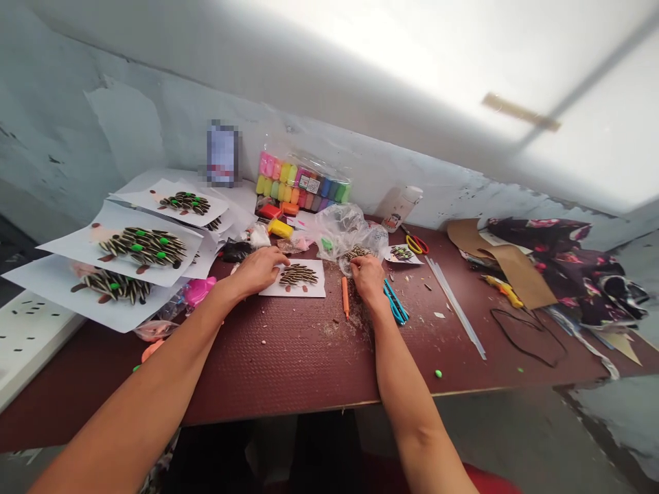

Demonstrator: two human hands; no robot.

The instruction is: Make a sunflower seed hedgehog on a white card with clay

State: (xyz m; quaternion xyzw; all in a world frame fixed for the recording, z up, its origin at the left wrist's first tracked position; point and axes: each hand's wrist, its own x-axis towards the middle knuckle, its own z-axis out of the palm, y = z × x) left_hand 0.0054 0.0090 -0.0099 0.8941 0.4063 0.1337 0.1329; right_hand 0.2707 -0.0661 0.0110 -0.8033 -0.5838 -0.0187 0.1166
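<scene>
My left hand (261,269) rests with bent fingers on the left side of a white paper card (314,289), holding it against the table. On the card is a hedgehog picture (298,276) made of striped sunflower seeds, with small brown feet below. My right hand (367,276) reaches to a pile of sunflower seeds (356,252) in a clear plastic bag (340,223). Its fingers are bent together at the seeds, and whatever is between the fingertips is hidden. An orange marker-like stick (345,298) lies left of my right wrist; a blue cutter (395,303) lies right of it.
Finished-looking hedgehog sheets (139,243) are stacked at left. Behind stand a pack of coloured clay (303,185) and a white bottle (402,207). Scissors (416,243), clear glue sticks (456,305), a yellow glue gun (503,291) and flowered cloth (571,274) lie at right.
</scene>
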